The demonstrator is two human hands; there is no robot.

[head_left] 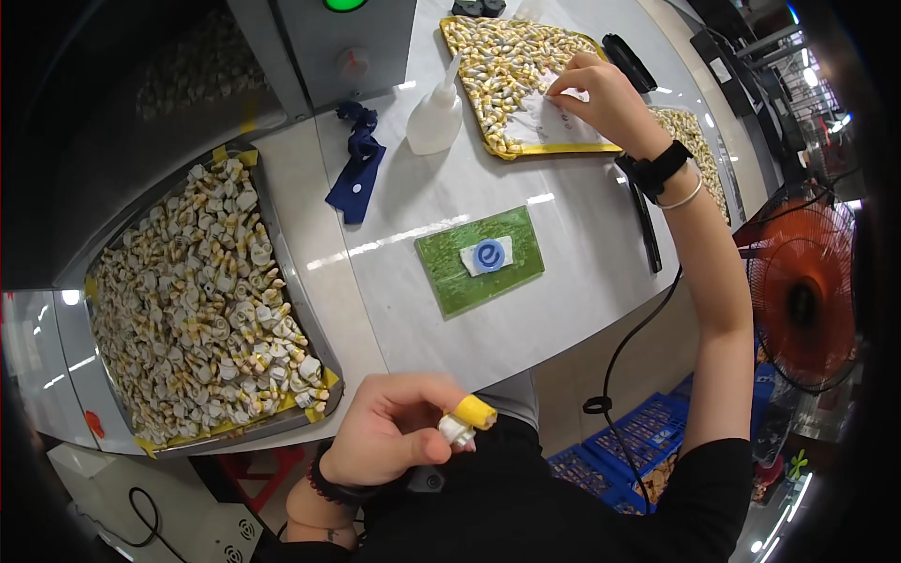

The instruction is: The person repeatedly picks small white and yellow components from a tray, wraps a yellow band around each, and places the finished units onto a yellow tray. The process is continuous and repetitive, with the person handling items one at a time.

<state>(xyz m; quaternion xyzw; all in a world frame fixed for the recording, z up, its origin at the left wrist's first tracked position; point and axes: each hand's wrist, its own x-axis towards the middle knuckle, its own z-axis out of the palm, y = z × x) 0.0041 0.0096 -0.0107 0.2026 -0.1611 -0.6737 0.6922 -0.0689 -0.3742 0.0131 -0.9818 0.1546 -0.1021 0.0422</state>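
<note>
My left hand [385,432] is held low in front of me. Its thumb and a finger with a yellow covering [475,412] on its tip pinch a small white piece with a folded, flower-like shape [456,432]. My right hand [601,98] reaches over a yellow-edged tray [554,148] at the back. Its fingertips are pinched together just above a bare patch of white paper; whatever they hold is too small to make out. Many small white-and-yellow pointed pieces [497,70] cover the rest of that tray.
At the left, a large tray [324,352] is heaped with white-and-yellow folded pieces. A green board [450,291] with a round blue item [489,255] lies mid-table. Nearby are a squeeze bottle [435,122], dark blue cloth [357,178] and black bar [643,220]. An orange fan [802,281] stands right.
</note>
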